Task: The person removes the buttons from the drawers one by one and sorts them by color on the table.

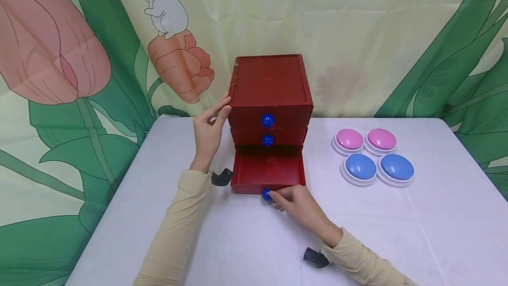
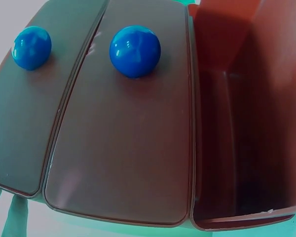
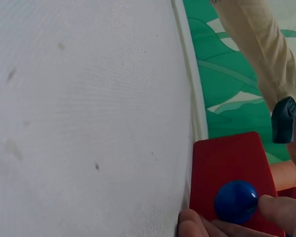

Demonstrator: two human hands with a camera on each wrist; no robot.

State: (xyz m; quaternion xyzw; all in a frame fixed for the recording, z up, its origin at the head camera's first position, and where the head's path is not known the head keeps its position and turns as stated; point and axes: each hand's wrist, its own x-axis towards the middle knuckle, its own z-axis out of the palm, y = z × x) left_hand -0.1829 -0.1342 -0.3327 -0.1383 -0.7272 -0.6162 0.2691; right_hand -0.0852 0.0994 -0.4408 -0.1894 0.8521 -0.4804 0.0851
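Observation:
A dark red chest of three drawers (image 1: pixel 270 80) stands at the back middle of the table. Its bottom drawer (image 1: pixel 270 171) is pulled out and nothing shows inside; the upper two are closed. My right hand (image 1: pixel 299 204) pinches the blue round knob (image 1: pixel 267 195) of that bottom drawer between thumb and fingers, and the right wrist view shows the same knob (image 3: pixel 236 201) beside the thumb. My left hand (image 1: pixel 209 131) rests with fairly straight fingers against the left side of the chest, near its top. In the left wrist view, two blue knobs (image 2: pixel 134 51) sit on the closed drawer fronts.
Two pink push buttons (image 1: pixel 349 139) and two blue push buttons (image 1: pixel 360 167), all on white bases, lie grouped to the right of the chest. Behind the white table (image 1: pixel 357 233) hangs a printed cloth (image 1: pixel 357 34) with plants and a white animal.

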